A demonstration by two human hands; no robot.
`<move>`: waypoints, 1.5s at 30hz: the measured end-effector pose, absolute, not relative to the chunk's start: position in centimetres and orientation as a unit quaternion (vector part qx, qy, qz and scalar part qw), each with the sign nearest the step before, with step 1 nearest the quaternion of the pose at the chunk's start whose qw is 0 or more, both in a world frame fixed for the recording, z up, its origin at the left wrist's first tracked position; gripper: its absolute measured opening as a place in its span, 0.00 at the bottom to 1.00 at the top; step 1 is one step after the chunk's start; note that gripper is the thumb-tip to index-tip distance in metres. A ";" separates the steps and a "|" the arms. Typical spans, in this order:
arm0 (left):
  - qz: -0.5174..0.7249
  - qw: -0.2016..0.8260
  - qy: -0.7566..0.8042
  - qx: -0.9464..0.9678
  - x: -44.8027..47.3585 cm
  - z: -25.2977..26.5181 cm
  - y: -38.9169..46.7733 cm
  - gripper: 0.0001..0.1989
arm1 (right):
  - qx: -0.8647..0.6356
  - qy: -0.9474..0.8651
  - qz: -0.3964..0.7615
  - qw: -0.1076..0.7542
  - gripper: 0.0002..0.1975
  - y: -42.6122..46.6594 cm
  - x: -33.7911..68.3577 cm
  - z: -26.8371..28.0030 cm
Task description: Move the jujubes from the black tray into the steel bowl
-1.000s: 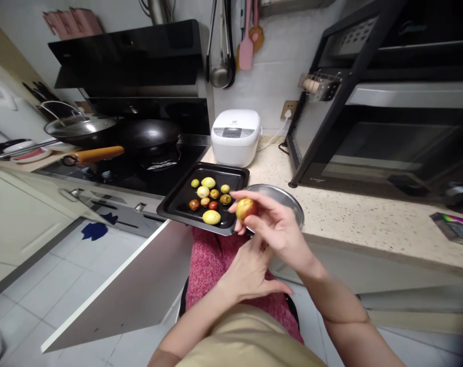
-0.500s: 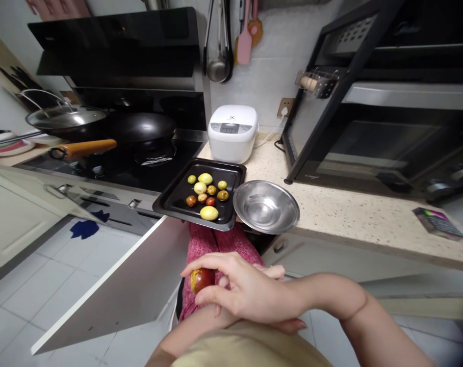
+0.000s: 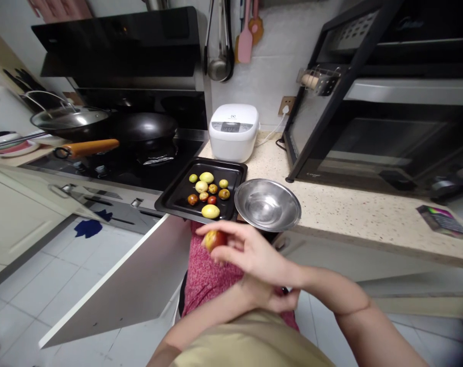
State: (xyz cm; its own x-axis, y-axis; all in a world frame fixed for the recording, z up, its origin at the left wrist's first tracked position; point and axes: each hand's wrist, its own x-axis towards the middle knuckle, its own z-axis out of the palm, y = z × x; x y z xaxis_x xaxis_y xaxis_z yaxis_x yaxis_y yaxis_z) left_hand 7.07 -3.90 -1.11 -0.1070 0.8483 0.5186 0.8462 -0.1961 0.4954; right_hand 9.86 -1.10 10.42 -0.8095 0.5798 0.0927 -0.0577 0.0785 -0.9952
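In my right hand (image 3: 250,250) is a red-and-yellow jujube (image 3: 215,240), gripped between thumb and fingers a little in front of the counter edge. My left hand (image 3: 275,298) is lower and crosses under my right wrist. Its fingers are curled around a small dark thing (image 3: 284,290), mostly hidden, that I cannot make out. Several jujubes (image 3: 201,186), from yellow-green to brown-red, lie loose on a black baking tray (image 3: 174,196). A steel bowl (image 3: 267,205) stands against the tray's right side.
A white rice cooker (image 3: 233,133) stands behind the tray. To the left is a stove with a wok (image 3: 145,127) and a lidded pan (image 3: 71,120). An oven (image 3: 377,148) stands on the right. A cabinet door (image 3: 117,285) juts out open at my left.
My right hand has risen toward the tray with the jujube in it. My left hand has shifted right and shows more from beneath the right one.
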 end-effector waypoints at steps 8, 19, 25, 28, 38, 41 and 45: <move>0.474 0.022 0.455 0.753 2.1 -0.5 -2.3 0.24 | -0.329 -0.773 0.358 0.409 0.17 9.6 15.3 8.7; 0.495 0.008 0.489 0.718 -1.0 1.1 -1.2 0.17 | -0.431 -0.899 0.050 0.052 0.14 13.6 17.6 6.4; 0.310 0.040 0.554 0.771 -3.9 3.0 -2.4 0.25 | -0.439 -0.898 0.038 0.022 0.11 14.4 17.1 5.6; 0.212 0.036 0.581 0.785 -4.7 3.1 -3.5 0.34 | -0.437 -0.898 0.039 0.019 0.11 14.6 17.2 5.3; 0.120 0.161 0.531 0.823 -5.9 3.8 -7.0 0.43 | -0.445 -0.895 0.038 0.005 0.11 14.9 17.8 5.4; 0.135 0.180 0.537 0.813 -6.5 4.2 -7.3 0.40 | -0.447 -0.894 0.038 -0.003 0.10 14.7 17.8 5.8; 0.149 0.147 0.546 0.811 -7.1 4.6 -7.5 0.39 | -0.450 -0.892 0.029 -0.019 0.10 14.6 17.7 6.2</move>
State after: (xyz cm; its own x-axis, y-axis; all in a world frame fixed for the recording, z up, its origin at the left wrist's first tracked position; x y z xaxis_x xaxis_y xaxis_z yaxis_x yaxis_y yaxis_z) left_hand -7.06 -7.52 4.57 0.3594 0.9296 0.0813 0.8423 -0.3607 0.4005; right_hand 17.74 14.60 6.23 -0.5944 0.8020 -0.0589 0.8041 0.5934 -0.0342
